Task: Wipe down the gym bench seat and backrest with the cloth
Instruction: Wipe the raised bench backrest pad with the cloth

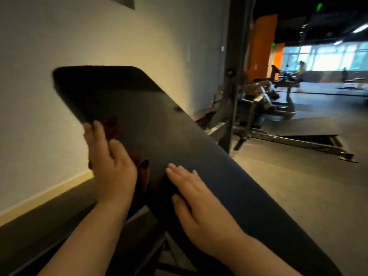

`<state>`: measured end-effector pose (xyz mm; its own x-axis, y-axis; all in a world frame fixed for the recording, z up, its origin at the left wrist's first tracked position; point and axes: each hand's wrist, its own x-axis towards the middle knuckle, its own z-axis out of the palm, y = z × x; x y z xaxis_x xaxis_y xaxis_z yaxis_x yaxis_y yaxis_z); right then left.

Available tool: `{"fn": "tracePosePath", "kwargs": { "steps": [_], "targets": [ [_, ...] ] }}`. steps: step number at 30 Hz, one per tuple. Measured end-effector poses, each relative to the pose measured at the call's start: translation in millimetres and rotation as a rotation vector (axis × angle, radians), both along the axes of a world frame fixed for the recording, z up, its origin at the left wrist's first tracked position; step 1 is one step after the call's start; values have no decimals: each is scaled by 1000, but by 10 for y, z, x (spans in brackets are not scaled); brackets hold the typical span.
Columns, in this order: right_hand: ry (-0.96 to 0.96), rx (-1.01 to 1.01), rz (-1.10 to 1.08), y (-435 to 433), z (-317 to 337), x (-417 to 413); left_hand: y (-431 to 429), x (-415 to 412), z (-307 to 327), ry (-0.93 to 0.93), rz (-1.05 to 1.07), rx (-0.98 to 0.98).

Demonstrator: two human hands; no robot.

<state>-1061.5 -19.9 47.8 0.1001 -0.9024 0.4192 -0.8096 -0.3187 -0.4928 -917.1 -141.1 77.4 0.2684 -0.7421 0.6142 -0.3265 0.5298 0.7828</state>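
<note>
The black padded backrest [151,116] of the gym bench slopes up from lower right to upper left. A dark reddish-brown cloth [111,126] lies against its left edge, mostly hidden under my left hand [108,164], which presses it to the pad with fingers extended. More of the cloth hangs below that hand. My right hand [191,198] lies flat on the lower part of the backrest, fingers straight. The seat is out of view.
A pale wall [99,40] with a light baseboard stands close on the left. A dark upright machine post [233,80] rises behind the bench. Other gym machines [264,100] and a low platform [310,128] stand to the right. A distant person is by the windows.
</note>
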Motion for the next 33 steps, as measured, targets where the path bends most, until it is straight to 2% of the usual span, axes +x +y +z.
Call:
{"fn": "tracePosePath", "kwargs": {
  "steps": [4,9,12,17,21,24,29,33],
  "targets": [
    [61,-12,47,-576,278,212,-728,384,634,137,-7,71],
    [70,-71,103,-988,437,460,-1344,757,1282,82,39,113],
    [-49,-86,80,-1020,414,465,-1487,863,1440,30,48,157],
    [-301,-188,-51,-959,263,410,-1042,560,843,-136,116,-17],
    [-383,-223,-190,-821,219,370,-302,210,180,-310,29,-84],
    [-373,-175,-194,-505,17,284,317,-53,-364,-397,-87,-104],
    [-295,-129,-246,467,-674,-10,1262,-445,-1144,-401,-259,-124],
    [-280,-108,-383,1336,-1345,-242,1971,-725,-1747,-583,-396,-146]
  ]
}}
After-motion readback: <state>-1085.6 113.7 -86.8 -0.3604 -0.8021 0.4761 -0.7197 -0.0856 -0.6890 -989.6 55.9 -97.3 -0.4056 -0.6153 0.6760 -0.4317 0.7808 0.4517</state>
